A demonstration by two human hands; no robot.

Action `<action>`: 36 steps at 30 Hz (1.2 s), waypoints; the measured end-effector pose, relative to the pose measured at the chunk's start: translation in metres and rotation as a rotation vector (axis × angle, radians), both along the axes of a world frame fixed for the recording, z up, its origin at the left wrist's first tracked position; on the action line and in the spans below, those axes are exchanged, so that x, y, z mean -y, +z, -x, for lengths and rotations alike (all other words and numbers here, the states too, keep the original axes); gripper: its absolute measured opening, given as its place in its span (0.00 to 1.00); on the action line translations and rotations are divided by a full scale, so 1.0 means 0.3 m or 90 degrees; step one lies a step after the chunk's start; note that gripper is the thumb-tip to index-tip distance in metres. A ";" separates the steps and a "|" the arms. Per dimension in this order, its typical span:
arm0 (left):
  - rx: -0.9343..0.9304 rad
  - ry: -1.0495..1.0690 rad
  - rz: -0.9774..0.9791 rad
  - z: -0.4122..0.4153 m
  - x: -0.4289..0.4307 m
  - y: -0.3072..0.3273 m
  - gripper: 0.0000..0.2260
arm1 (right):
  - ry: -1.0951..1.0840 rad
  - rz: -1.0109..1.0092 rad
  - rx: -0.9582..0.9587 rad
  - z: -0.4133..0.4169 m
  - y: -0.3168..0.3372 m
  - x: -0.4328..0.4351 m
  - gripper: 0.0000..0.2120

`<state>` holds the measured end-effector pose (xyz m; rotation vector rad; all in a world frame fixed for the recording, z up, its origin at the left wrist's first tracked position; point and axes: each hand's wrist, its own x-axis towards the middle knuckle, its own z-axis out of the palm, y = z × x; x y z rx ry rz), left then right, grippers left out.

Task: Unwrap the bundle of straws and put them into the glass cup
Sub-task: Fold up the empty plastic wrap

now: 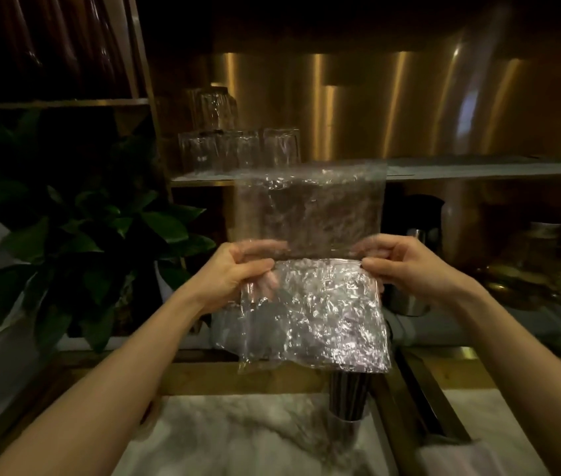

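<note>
**Wrap held up in both hands; straws standing in the cup**

- A crinkled sheet of clear plastic wrap point(310, 304) is held up in front of the camera, above the worktop point(231, 438).
- Left hand point(234, 269): the grip is closed on the left edge of the wrap, pinched between thumb and curled fingers. Some fingers are seen through the film.
- Right hand point(406, 266): the grip is closed on the right edge at the same height, with the thumb in front and the fingers behind.
- A straight crease is seen running across the sheet between the two hands. The part above the crease stands up and is more see-through. The part below hangs down and is brighter with reflections.
- Straws point(347, 389): dark and striped, packed together upright in the glass cup point(344, 427). Their tops are hidden behind the lower right corner of the wrap. No hand is touching them.
- The cup is set on the pale marbled worktop, near its right edge and well below the hands.
- Background: upturned glasses point(238, 149) are stacked on a shelf point(478, 168) behind the wrap. Brass-coloured wall panels point(358, 108) are noted above the shelf.
- A leafy plant point(83, 228) is at the left. A metal vessel point(409, 304) is partly hidden below the right hand; its type cannot be told.
- Light is dim and fine detail is lost in the shadows.
</note>
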<state>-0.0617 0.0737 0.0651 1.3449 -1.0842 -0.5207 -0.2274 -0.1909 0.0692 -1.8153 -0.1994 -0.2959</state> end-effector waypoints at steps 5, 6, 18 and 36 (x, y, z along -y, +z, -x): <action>0.030 0.040 -0.022 -0.023 -0.019 -0.009 0.10 | 0.045 -0.100 0.030 -0.007 -0.011 -0.003 0.09; 0.055 0.057 -0.019 -0.024 -0.022 -0.006 0.09 | 0.044 -0.108 0.036 -0.009 -0.012 -0.003 0.09; -0.001 -0.060 -0.036 -0.046 -0.036 0.025 0.17 | 0.104 -0.124 0.063 -0.031 -0.020 0.010 0.11; 0.222 -0.133 -0.138 -0.017 0.017 0.164 0.21 | 0.059 0.323 -0.159 -0.086 0.170 -0.188 0.09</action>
